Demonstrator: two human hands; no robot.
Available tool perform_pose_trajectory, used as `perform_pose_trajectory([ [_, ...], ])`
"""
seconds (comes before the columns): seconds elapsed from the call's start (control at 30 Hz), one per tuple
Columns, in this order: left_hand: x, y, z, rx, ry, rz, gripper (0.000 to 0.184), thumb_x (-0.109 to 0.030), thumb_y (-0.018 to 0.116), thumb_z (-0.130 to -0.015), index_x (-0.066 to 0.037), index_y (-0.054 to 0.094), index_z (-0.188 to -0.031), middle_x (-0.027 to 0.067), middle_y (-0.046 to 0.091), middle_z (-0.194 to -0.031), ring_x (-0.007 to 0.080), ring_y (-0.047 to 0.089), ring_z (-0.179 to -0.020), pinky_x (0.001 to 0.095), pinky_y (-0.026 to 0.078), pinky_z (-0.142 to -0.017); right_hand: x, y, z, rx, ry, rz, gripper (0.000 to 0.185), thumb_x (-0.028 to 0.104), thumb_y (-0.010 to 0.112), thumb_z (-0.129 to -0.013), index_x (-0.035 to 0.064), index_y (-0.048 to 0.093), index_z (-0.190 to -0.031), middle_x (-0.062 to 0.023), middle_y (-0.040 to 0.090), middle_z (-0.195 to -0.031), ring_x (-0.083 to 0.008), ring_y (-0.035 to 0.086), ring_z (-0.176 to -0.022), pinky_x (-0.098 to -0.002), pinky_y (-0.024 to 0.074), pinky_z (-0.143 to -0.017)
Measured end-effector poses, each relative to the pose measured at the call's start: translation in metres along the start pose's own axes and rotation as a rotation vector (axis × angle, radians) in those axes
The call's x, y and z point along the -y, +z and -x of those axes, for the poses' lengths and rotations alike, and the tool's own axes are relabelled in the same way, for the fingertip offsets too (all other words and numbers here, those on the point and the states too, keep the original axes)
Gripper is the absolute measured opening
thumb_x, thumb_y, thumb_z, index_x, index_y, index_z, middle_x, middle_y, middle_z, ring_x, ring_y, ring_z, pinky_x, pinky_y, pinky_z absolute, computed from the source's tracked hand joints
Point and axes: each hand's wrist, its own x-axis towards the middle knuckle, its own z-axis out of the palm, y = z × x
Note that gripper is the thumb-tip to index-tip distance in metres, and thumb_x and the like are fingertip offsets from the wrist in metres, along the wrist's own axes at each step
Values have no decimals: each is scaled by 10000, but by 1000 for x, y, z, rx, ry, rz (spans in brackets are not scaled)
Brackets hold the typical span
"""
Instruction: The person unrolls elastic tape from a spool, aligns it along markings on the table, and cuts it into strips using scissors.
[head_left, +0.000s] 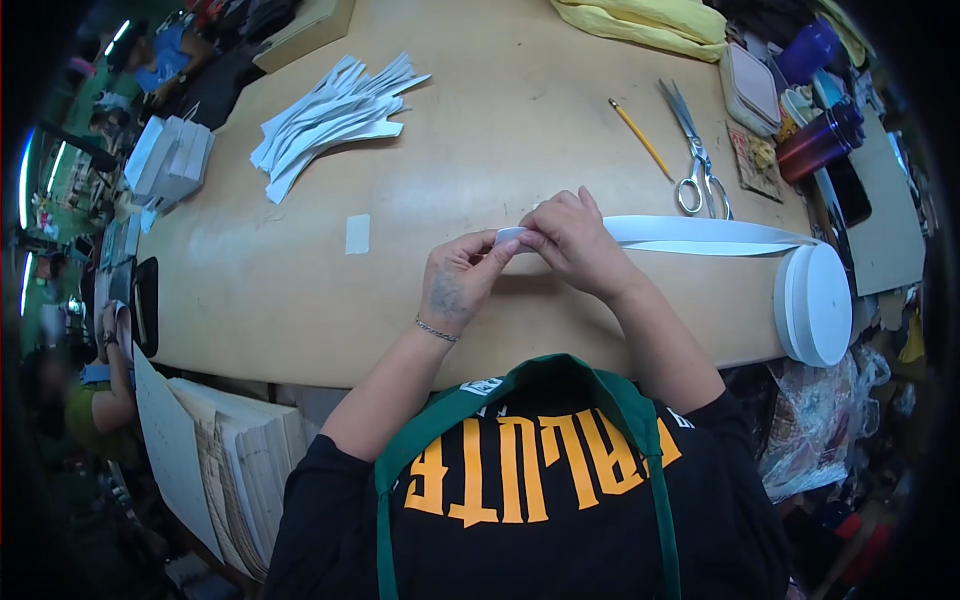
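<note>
Both my hands meet over the table, pinching the end of a white band (690,232). My left hand (463,275) has its thumb and fingers closed on the band's tip. Just right of it, my right hand (575,240) grips the same band with bent fingers. From there the band runs right in two layers to a white roll (825,303) at the table's right edge. A small white rectangular piece (358,234) lies flat to the left of my hands. Farther off is a loose pile of cut white strips (335,118).
Scissors (697,150) and a yellow pencil (640,138) lie beyond my right hand. A plastic container (750,90) and a dark bottle (822,142) stand at the right edge. Yellow cloth (650,25) lies at the back. Another person's arm (115,375) shows at far left.
</note>
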Motion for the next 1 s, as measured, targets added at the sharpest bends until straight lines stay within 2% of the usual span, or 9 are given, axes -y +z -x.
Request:
perform_pose_trajectory([
  [0.3,0,-1,2,-27,-4,47,192,-190,686,-801,-24,694,-896,-42,569,-625,13,404,-544,181,325,-478,2,4,4,-32,-24,-97,111,212,592,-819,109,566,-850,-30,552,-836,-236,508,-918,-573,263,-979],
  [0.6,-8,4,7,-27,-7,-14,177,-177,643,-837,-27,689,-920,-44,552,-602,15,399,-542,185,321,-474,2,-1,7,-64,-40,-65,110,205,598,-812,108,567,-854,-23,558,-838,-239,506,-912,-559,262,-978],
  [0.73,-4,4,4,-20,96,-54,146,-141,623,-847,-10,674,-885,-33,564,-651,22,424,-565,184,339,-493,-3,7,8,-94,-96,-16,144,232,610,-796,104,571,-850,-34,567,-837,-253,508,-924,-566,256,-980],
  [0.8,3,1,3,4,114,-67,128,-112,607,-855,6,654,-873,-21,573,-698,29,458,-606,179,364,-529,-6,16,10,-132,-145,102,181,220,646,-763,89,564,-858,-50,540,-837,-235,504,-873,-380,349,-839],
  [0.9,5,3,9,-45,90,19,128,-85,579,-872,30,621,-908,4,589,-769,48,516,-696,181,417,-625,4,-3,25,-156,-26,187,350,250,682,-731,100,541,-1015,-89,522,-1007,-272,477,-1014,-407,313,-962],
  [1.0,10,-9,8,-28,75,-1,138,-96,573,-880,34,607,-914,20,601,-800,60,536,-731,190,432,-685,-24,-52,72,-526,163,397,551,278,713,-716,86,462,-1168,-121,459,-1168,-305,417,-1132,-417,262,-1033],
])
